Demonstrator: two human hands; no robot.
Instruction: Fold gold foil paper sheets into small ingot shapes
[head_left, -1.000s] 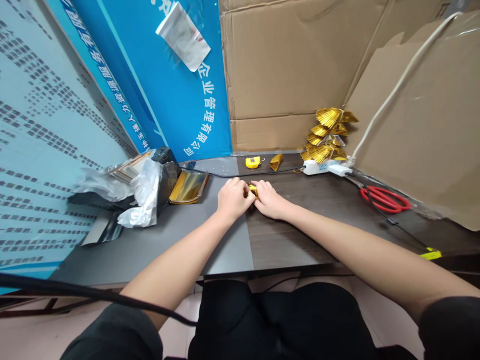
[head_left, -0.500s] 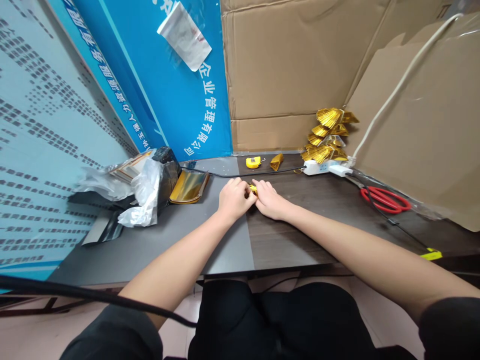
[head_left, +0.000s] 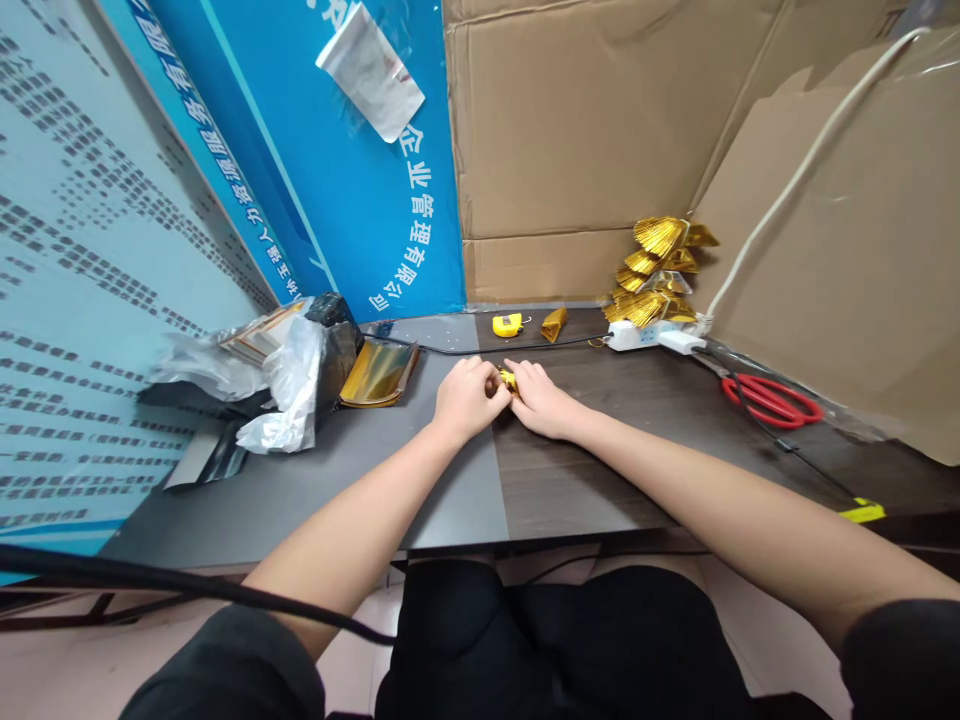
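Over the middle of the table, my left hand (head_left: 466, 400) and my right hand (head_left: 546, 402) meet at a small piece of gold foil paper (head_left: 509, 381). The left thumb and forefinger are curled together in a pinch at its left edge. My right fingers press on it from the other side, close together. Most of the foil piece is hidden by the fingers, so its full shape does not show. To the left lies a stack of gold foil sheets (head_left: 379, 374). Behind the hands is a folded gold foil piece (head_left: 554, 324).
A yellow tape measure (head_left: 508, 325) lies near the back edge. Fanned gold foil bundles (head_left: 651, 270) are piled by a white power strip (head_left: 631, 335). Red-handled scissors (head_left: 772, 400) lie at right, crumpled plastic bags (head_left: 289, 385) at left. A black cable (head_left: 457, 352) crosses behind the hands.
Both hands stay almost in place. The left hand has shifted very slightly left, and a little more of the gold foil shows between the fingers.
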